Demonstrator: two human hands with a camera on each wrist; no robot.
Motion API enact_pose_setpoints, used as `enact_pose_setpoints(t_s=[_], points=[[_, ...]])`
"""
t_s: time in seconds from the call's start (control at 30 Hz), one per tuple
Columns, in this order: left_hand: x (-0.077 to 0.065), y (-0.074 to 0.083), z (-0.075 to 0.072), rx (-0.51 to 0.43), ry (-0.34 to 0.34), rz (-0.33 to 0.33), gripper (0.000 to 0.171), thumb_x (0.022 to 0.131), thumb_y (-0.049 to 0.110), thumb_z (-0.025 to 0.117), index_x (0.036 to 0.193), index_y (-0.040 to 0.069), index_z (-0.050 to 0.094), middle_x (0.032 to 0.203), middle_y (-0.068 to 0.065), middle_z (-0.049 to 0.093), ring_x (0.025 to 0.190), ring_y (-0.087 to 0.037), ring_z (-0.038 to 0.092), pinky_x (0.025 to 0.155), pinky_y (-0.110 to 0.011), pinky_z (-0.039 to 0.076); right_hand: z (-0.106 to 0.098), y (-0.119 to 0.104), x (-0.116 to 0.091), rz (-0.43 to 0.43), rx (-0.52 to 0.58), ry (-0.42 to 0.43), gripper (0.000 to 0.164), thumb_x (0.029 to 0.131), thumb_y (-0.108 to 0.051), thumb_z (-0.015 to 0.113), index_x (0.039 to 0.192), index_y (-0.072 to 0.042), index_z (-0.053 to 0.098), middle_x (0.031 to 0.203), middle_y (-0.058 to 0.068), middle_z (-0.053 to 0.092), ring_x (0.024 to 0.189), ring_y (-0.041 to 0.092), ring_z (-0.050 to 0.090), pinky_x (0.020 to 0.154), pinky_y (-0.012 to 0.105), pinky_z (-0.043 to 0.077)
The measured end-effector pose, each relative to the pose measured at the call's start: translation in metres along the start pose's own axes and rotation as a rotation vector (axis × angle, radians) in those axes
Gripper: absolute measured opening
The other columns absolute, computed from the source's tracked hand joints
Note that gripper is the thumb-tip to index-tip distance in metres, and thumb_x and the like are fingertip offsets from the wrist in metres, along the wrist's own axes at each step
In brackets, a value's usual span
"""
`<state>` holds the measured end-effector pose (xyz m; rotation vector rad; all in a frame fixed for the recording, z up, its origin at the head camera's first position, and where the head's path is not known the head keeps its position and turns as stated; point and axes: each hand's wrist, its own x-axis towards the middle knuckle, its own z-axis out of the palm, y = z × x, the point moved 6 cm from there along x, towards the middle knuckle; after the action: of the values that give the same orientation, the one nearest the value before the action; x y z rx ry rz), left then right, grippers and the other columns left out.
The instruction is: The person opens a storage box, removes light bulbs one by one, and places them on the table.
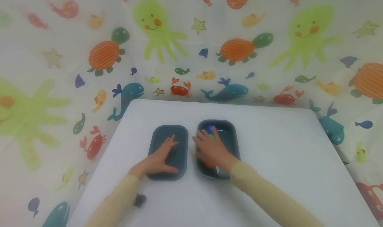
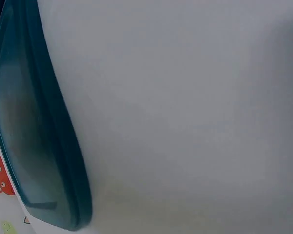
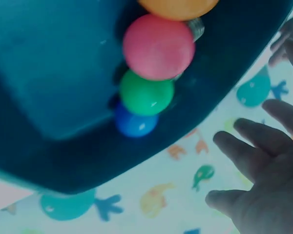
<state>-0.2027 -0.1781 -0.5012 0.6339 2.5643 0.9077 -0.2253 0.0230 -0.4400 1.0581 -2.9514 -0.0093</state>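
My left hand (image 1: pixel 160 158) is over a flat dark teal lid-like piece (image 1: pixel 170 131), its fingers spread and thumb apart. In the left wrist view this piece (image 2: pixel 27 126) shows a raised rim; the hand is out of that view. My right hand (image 1: pixel 210 150) reaches over the left side of a deep teal container (image 1: pixel 237 143), fingers extended and holding nothing. Inside, along one wall, the right wrist view shows a row of balls: orange (image 3: pixel 180 7), pink (image 3: pixel 158 46), green (image 3: pixel 146 92) and blue (image 3: pixel 136 122). A ridged metallic bit (image 3: pixel 197 29) shows beside the pink ball.
Both teal pieces stand side by side on a white table (image 1: pixel 278 147). A curtain (image 1: pixel 191 30) printed with sea animals hangs behind and around it. Fingers of the other hand (image 3: pixel 290 46) appear at the right edge of the right wrist view.
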Motion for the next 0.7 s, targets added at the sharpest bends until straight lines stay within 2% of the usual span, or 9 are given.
enact_pose_setpoints(t_s=[0.13,0.27,0.43,0.57,0.7], points=[[0.003,0.012,0.009,-0.003,0.032,0.056,0.114,0.071,0.056,0.081,0.156,0.015,0.018,0.164,-0.008,-0.004,0.148,-0.037,-0.003,0.116,-0.061,0.012,-0.007,0.021,-0.019,0.059,0.066,0.063,0.066,0.087,-0.043,0.072,0.143,-0.016,0.050,0.151,0.012,0.042,0.136,0.032,0.042,0.115,0.065,0.012],[0.007,0.025,0.019,-0.008,0.044,0.085,0.115,0.071,0.054,0.082,0.156,0.012,0.017,0.164,-0.009,-0.004,0.148,-0.038,-0.002,0.116,-0.061,0.013,-0.009,0.045,-0.037,0.104,0.123,0.091,0.068,0.086,-0.041,0.073,0.144,-0.013,0.049,0.149,0.015,0.043,0.135,0.036,0.043,0.113,0.068,0.013],[0.019,0.048,0.033,-0.021,0.009,0.076,0.114,0.071,0.061,0.079,0.157,0.022,0.015,0.164,-0.001,-0.010,0.149,-0.028,-0.004,0.117,-0.056,0.015,-0.011,0.076,-0.057,0.186,0.172,0.107,0.070,0.086,-0.039,0.074,0.143,-0.009,0.049,0.148,0.017,0.045,0.133,0.038,0.044,0.112,0.070,0.012],[0.027,0.064,0.044,-0.035,-0.021,0.110,0.115,0.072,0.060,0.078,0.158,0.020,0.013,0.164,-0.002,-0.011,0.149,-0.026,-0.004,0.118,-0.054,0.015,-0.011,0.093,-0.070,0.231,0.204,0.115,0.070,0.087,-0.039,0.073,0.143,-0.006,0.048,0.146,0.019,0.046,0.133,0.037,0.045,0.111,0.071,0.011],[0.032,0.072,0.053,-0.068,-0.048,0.118,0.120,0.071,0.056,0.081,0.158,0.019,0.008,0.164,-0.002,-0.012,0.149,-0.026,-0.004,0.118,-0.053,0.017,-0.009,0.104,-0.079,0.264,0.219,0.091,0.071,0.088,-0.039,0.071,0.145,-0.006,0.045,0.147,0.020,0.044,0.134,0.038,0.043,0.111,0.071,0.011]])
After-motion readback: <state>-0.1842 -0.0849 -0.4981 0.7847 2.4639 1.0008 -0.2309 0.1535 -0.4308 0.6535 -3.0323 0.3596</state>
